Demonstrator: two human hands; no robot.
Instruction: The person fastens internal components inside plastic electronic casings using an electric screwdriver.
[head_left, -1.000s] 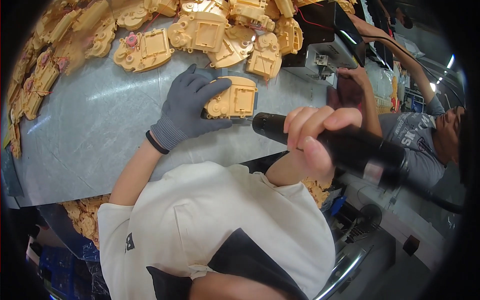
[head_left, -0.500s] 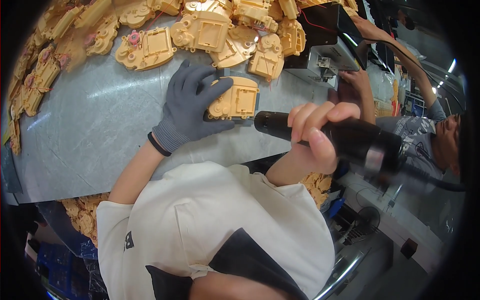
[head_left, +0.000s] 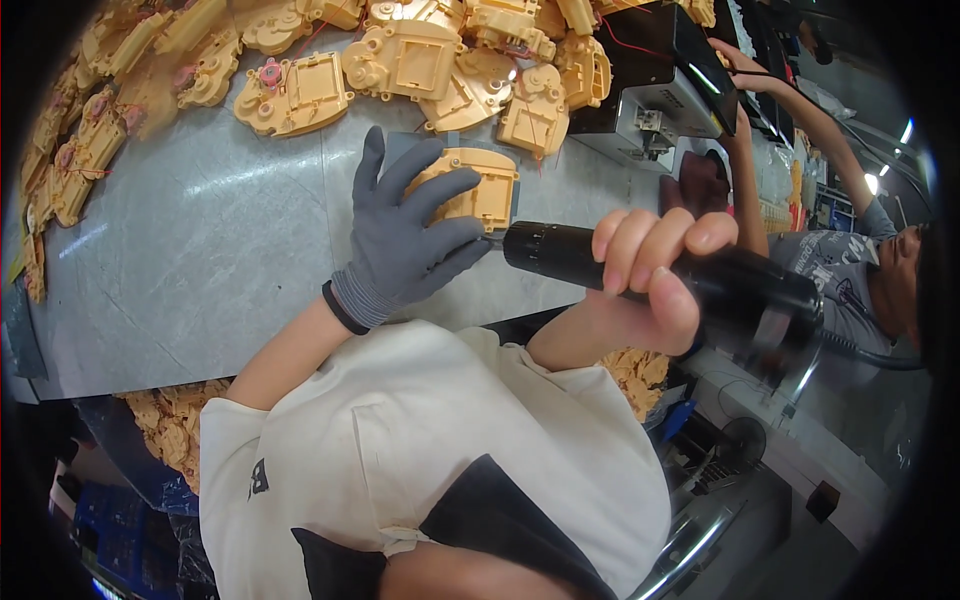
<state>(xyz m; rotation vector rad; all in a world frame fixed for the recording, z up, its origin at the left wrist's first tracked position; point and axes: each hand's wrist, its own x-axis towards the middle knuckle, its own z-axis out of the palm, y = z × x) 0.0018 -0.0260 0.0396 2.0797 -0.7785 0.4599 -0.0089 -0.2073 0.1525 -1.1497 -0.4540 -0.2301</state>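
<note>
A yellow plastic housing (head_left: 488, 188) with a raised square frame sits in a dark grey block-like holder (head_left: 436, 140) on the table. My left hand (head_left: 405, 225), in a grey knit glove, reaches over the housing's left side, three fingers spread. Its thumb and forefinger come together at the housing's near edge, beside the driver's tip; anything between them is too small to make out. My bare right hand (head_left: 655, 265) is wrapped round a black corded electric screwdriver (head_left: 550, 250), held roughly level and pointing left. Where the bit ends is hidden by the glove.
Many similar yellow housings (head_left: 415, 65) lie heaped along the table's (head_left: 200, 260) far side and left. A black-and-silver box (head_left: 650, 110) stands at the back right. Beyond it sits another person (head_left: 830, 255), hands near the box. More yellow parts (head_left: 165, 430) lie below the table edge.
My left hand has shifted from gripping the housing's side to bringing thumb and forefinger together by the screwdriver's tip. The screwdriver has moved slightly. The other person's lower hand has risen.
</note>
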